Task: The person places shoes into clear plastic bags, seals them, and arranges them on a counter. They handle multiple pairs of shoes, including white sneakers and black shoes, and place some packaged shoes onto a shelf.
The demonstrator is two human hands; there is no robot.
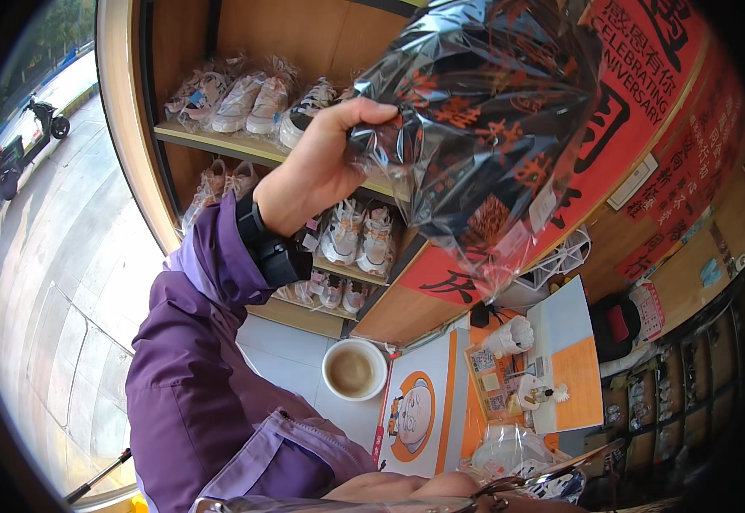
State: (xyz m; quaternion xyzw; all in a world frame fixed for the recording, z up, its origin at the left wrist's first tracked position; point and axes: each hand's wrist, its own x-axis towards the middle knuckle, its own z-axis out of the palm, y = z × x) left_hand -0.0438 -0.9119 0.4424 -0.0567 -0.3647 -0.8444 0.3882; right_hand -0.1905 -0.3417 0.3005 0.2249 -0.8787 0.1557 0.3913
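My left hand (321,163) reaches up and forward, its thumb and fingers closed on the gathered side of a clear plastic bag (475,128). Red characters are printed on the bag, and something dark is inside; what it is cannot be made out. The bag hangs before a wooden shoe shelf (257,146) and a red banner (623,128) bearing writing. Behind the hand, plastic-wrapped sneakers (250,102) stand on the upper board. Below it sits a pair of lace-up sneakers (358,237). A black band (270,250) circles my left wrist over the purple sleeve. My right hand is out of view.
A white bucket (354,370) of brownish liquid stands on the tiled floor beside an orange-and-white counter (427,397). An upright board (565,365) and a plastic-wrapped item (513,449) are on it. A dark rack (674,391) stands right; outside left is a scooter (29,144).
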